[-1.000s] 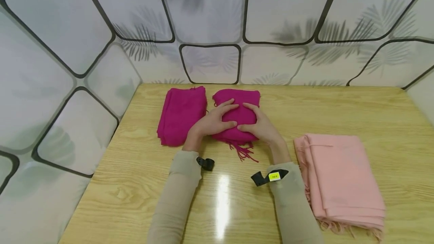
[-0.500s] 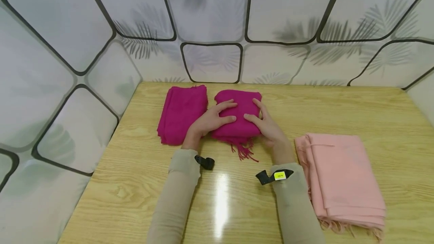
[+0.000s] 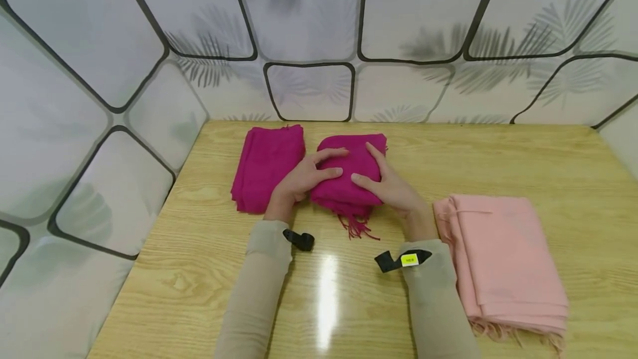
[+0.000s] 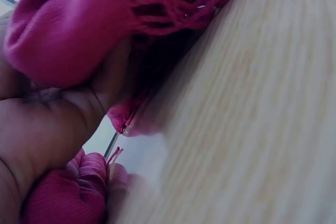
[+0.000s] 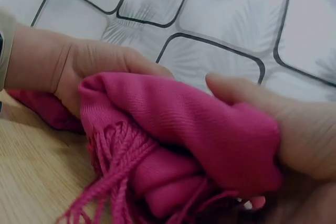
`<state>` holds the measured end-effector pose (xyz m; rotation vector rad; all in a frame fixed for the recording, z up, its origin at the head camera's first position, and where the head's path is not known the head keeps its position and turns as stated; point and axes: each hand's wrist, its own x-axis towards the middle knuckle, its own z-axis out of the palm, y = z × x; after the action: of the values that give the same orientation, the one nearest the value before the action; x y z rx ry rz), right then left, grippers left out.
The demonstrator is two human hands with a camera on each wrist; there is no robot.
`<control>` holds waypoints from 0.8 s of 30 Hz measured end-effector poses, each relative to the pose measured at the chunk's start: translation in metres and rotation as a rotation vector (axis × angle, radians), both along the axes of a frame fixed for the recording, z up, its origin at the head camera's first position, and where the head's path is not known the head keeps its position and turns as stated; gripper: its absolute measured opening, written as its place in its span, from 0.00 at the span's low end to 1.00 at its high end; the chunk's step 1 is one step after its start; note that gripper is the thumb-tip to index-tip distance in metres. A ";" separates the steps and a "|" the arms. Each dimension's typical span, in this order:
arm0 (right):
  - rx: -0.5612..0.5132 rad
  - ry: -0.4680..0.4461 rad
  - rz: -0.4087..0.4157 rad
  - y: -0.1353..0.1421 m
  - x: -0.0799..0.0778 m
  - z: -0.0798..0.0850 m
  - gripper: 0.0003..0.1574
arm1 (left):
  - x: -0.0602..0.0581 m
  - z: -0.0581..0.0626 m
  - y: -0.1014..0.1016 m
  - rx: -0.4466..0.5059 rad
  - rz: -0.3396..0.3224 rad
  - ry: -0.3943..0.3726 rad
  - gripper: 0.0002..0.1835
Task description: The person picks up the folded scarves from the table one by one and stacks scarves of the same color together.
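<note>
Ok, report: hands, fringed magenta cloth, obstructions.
Left hand, right hand: gripping opposite sides of fringed magenta cloth. Cloth folded, fringe out nearside. Other magenta cloth beside left hand; nothing visibly blocking.

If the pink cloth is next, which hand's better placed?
Right, likely: the right hand is nearer the pink cloth; the left hand is beyond the magenta bundle. Both grip that bundle, so right would need to let go first.
</note>
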<state>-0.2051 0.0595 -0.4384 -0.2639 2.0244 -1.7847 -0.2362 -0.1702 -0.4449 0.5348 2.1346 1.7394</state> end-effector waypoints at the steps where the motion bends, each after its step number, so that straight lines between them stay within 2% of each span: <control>1: 0.066 0.024 0.001 0.000 0.000 0.001 0.57 | 0.000 0.000 0.000 0.022 0.003 -0.010 0.25; 3: 0.125 0.062 0.017 0.001 0.002 0.003 0.56 | 0.000 0.000 0.000 0.079 0.007 -0.049 0.25; 5: 0.099 0.089 0.039 0.001 0.003 0.005 0.53 | 0.001 0.000 0.000 0.137 0.007 -0.089 0.26; 8: -0.097 0.032 0.061 0.000 0.005 0.003 0.48 | 0.002 0.000 0.001 0.199 0.010 -0.145 0.26; 10: -0.239 -0.060 0.045 -0.002 0.006 0.000 0.47 | 0.002 0.000 0.002 0.194 0.008 -0.145 0.27; 12: -0.355 -0.158 0.006 -0.004 0.006 -0.005 0.48 | 0.002 -0.001 0.003 0.114 -0.005 -0.090 0.27; 15: -0.415 -0.231 -0.073 -0.005 0.004 -0.013 0.51 | 0.002 -0.001 0.004 -0.046 -0.057 0.009 0.28; 18: -0.399 -0.217 -0.109 -0.006 0.003 -0.018 0.54 | 0.003 0.000 0.005 -0.171 -0.118 0.078 0.31; 24: -0.363 -0.172 -0.098 -0.006 0.001 -0.021 0.58 | 0.006 0.003 0.006 -0.256 -0.163 0.121 0.33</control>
<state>-0.2041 0.0530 -0.4591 -0.1136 1.6137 -2.1528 -0.2298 -0.1645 -0.4416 0.7343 2.2800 1.3539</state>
